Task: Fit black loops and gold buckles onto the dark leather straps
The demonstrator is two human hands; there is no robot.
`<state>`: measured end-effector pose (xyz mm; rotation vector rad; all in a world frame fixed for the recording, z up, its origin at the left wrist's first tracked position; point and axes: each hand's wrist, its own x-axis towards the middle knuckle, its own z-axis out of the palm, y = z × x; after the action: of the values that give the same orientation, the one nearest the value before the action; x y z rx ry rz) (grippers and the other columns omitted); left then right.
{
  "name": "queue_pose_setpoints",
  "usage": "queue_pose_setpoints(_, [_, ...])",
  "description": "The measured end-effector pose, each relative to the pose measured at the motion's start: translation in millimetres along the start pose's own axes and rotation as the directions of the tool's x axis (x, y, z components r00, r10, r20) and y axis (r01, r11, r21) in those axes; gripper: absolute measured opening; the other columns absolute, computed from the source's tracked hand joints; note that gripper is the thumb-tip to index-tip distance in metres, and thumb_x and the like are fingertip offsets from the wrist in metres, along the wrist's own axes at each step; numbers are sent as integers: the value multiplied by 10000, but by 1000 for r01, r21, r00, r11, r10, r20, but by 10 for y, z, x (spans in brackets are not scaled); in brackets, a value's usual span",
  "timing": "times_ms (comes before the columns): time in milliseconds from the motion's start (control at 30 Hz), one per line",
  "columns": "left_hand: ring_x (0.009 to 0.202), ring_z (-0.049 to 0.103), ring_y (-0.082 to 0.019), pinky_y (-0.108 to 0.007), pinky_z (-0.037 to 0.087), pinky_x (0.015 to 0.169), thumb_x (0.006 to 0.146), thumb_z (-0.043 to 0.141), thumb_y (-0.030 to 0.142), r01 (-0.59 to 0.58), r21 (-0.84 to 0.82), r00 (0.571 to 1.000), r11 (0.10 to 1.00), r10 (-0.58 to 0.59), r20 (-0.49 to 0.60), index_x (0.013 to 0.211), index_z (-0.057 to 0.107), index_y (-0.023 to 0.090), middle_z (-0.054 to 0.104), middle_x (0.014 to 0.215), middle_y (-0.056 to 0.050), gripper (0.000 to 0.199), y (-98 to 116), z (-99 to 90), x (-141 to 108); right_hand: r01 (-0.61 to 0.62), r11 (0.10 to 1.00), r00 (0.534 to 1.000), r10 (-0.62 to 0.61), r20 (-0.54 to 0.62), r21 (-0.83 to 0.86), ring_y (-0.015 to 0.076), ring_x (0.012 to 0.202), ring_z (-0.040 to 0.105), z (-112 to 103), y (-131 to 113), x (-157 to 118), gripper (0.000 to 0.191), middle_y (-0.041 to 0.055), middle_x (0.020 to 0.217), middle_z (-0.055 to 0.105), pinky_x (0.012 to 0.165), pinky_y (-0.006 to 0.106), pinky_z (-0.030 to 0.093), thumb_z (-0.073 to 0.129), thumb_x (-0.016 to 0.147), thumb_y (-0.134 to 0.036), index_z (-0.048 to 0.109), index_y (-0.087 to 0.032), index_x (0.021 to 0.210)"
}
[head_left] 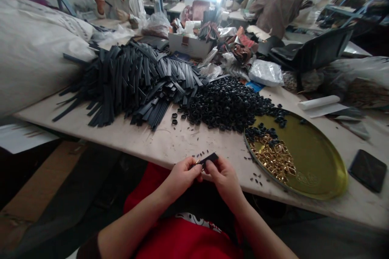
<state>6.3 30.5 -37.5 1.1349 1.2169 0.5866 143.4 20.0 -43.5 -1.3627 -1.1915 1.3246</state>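
Both hands meet at the table's front edge around a short black strap (209, 158). My left hand (184, 176) is closed, pinching a small gold buckle (198, 162) at the strap's left end; the fingers cover most of it. The thumb and fingers of my right hand (225, 176) grip the strap itself, whose free end sticks up to the right. Beyond my hands lies a heap of small black loops (226, 103). To its left is a large pile of long black strips (127, 77). Several gold buckles (273, 158) sit on a round gold-coloured tray (319, 162) to the right.
A dark phone (368, 170) lies right of the tray. A white box (190, 45), scraps and a plastic-wrapped packet (266, 73) stand behind the heaps. A big white sack (39, 52) borders the table at left. Two nearer people (121, 4) work across the table and beyond.
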Motion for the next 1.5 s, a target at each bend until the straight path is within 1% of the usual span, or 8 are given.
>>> queue_pose_setpoints(100, [594, 474, -108, -212, 343, 560, 771, 469, 304, -106, 160, 990, 981, 120, -75, 675, 513, 162, 542, 619, 26, 177, 9, 1, -59, 194, 944, 977, -210, -33, -268, 156, 701, 496, -35, -13, -42, 113, 17, 707, 545, 663, 287, 400, 571, 729, -289, 539, -198, 671])
queue_pose_setpoints(300, [532, 423, -100, -207, 306, 505, 765, 510, 455, -79, 262, 996, 962, 63, 68, 619, 490, 166, 505, 549, 43, 324, 167, -74, -191, -123, 992, 981, 122, 151, -4, 106, 536, 454, -83, -23, -14, 210, -41, 583, 495, 511, 227, 372, 609, 706, -374, 507, -190, 706])
queue_pose_setpoints(633, [607, 494, -131, -226, 357, 585, 819, 441, 393, -175, 296, 984, 939, 173, 35, 966, 578, 191, 557, 666, 25, 285, 131, -194, 168, 124, 959, 979, -76, 191, -255, 133, 573, 498, -348, -64, 570, 408, 3, 594, 524, 556, 251, 391, 343, 862, -483, 569, -174, 722])
queue_pose_setpoints(733, [555, 452, -126, -221, 336, 548, 830, 396, 425, -123, 282, 992, 952, 122, 21, 867, 597, 168, 479, 572, 37, 328, 132, -230, 272, 222, 755, 959, -283, -2, -617, 151, 679, 528, -485, -82, 957, 220, 30, 738, 571, 629, 256, 396, 434, 850, -330, 595, -186, 809])
queue_pose_setpoints(933, [517, 433, -117, -220, 324, 528, 813, 415, 453, -59, 213, 996, 975, 71, -49, 782, 553, 163, 438, 525, 54, 322, 95, -301, 403, 201, 226, 966, -205, 155, -953, 203, 767, 536, -369, -29, 1392, 171, 102, 845, 581, 672, 291, 380, 466, 793, -139, 634, -167, 783])
queue_pose_setpoints(1167, [552, 449, -111, -214, 330, 539, 831, 416, 416, -161, 255, 953, 953, 217, -209, 766, 540, 177, 473, 588, 44, 277, 199, -300, 360, 33, 982, 994, -13, 104, -188, 133, 623, 518, -243, -92, 990, 221, 9, 674, 555, 618, 272, 415, 541, 774, -380, 558, -176, 691])
queue_pose_setpoints(1300, [553, 442, -106, -212, 316, 531, 833, 417, 389, -203, 322, 935, 925, 280, -216, 776, 574, 177, 485, 594, 41, 270, 196, -246, 272, -216, 922, 974, 178, 143, 322, 98, 570, 520, -134, -85, 679, 265, -22, 650, 570, 604, 260, 423, 667, 672, -408, 569, -174, 744])
queue_pose_setpoints(1500, [558, 444, -105, -216, 297, 520, 834, 396, 395, -186, 387, 936, 903, 283, -209, 780, 591, 171, 505, 601, 35, 302, 138, -220, 63, -179, 885, 983, 145, 110, 431, 83, 573, 524, -32, -58, 450, 263, -22, 675, 596, 608, 241, 417, 713, 644, -360, 624, -173, 806])
